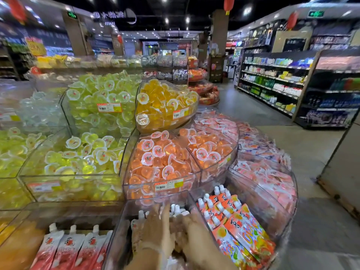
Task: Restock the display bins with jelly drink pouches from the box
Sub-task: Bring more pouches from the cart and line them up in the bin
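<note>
We stand at a tiered supermarket display [214,189] of clear bins, mid-restock: both hands are down in the centre bin [124,227] at 6 o'clock, apparently settling pouches into place, and the next move, we judge, calls for another handful from the box, which is out of view. At 10 o'clock, bins brim with green jelly cups [97,94]; at the centre, orange jelly cups [165,152]. At 5 o'clock lie orange jelly drink pouches [239,225]; at 7 o'clock, red pouches [70,248]. Our left hand [153,228] and right hand [196,232] reach among white-capped pouches [177,210]; whether either grips one, we cannot tell.
</note>
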Demonstrator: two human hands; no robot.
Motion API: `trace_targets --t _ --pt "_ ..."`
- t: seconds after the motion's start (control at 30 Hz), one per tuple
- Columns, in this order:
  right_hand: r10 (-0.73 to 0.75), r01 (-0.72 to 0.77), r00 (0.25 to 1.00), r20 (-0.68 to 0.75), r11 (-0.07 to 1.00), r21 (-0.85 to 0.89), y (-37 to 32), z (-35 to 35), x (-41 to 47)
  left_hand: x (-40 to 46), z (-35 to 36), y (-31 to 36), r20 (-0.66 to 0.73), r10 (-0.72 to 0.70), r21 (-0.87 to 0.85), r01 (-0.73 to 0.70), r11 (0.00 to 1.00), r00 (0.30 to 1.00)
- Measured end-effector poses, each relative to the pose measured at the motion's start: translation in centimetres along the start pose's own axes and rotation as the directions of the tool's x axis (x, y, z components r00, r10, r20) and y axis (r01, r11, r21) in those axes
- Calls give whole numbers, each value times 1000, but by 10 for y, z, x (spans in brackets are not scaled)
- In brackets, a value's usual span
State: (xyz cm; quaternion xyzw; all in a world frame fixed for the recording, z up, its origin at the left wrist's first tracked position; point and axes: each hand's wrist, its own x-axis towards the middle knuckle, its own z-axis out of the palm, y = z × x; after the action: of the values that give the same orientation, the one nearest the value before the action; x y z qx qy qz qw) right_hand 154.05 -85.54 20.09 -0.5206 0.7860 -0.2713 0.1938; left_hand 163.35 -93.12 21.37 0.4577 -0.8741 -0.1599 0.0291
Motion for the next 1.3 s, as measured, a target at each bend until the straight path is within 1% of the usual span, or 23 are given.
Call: trace_targets --t 0.07,0.13,0.23,0.3,0.37,0.47,0.6,0.7,0.87,0.97,1.07,1.17,1.3 --pt "-34 33 998 -44 999 -30 8 -34 -6 1 -9 34 -62 100 2 -100 995 993" --pt "-16 7 995 -102 996 -85 31 -67 -15 3 -9 75 -72 180 24 -178 984 981" --pt "98 -122 987 -130 974 -191 79 -116 -41 0 5 143 13 276 70 -276 959 961" --pt "198 -231 970 -140 928 -293 117 -148 -67 -5 23 191 73 345 131 -352 927 936" --pt "296 -343 937 -184 876 -340 158 -176 -96 -13 46 242 128 394 166 -411 896 910" --pt "421 -485 873 -245 796 -363 218 -213 -144 -33 79 319 228 444 211 -489 846 866" --pt "560 -629 777 -288 702 -333 288 -257 -209 -58 117 415 350 517 235 -608 758 781" --pt "633 -716 697 -336 641 -279 334 -286 -249 -72 139 482 424 562 232 -686 690 710" --pt "736 -826 558 -384 535 -176 403 -332 -292 -77 181 581 499 641 208 -799 565 583" --pt "773 -865 493 -400 483 -134 449 -364 -302 -68 209 645 523 671 188 -839 510 525" --pt "798 -896 436 -417 428 -118 497 -406 -304 -51 231 714 511 725 136 -876 462 461" --pt "822 -923 374 -430 375 -88 545 -459 -302 -31 243 791 511 756 104 -903 417 409" --pt "814 -942 305 -495 333 -35 614 -534 -299 -2 252 894 478 810 103 -938 332 340"
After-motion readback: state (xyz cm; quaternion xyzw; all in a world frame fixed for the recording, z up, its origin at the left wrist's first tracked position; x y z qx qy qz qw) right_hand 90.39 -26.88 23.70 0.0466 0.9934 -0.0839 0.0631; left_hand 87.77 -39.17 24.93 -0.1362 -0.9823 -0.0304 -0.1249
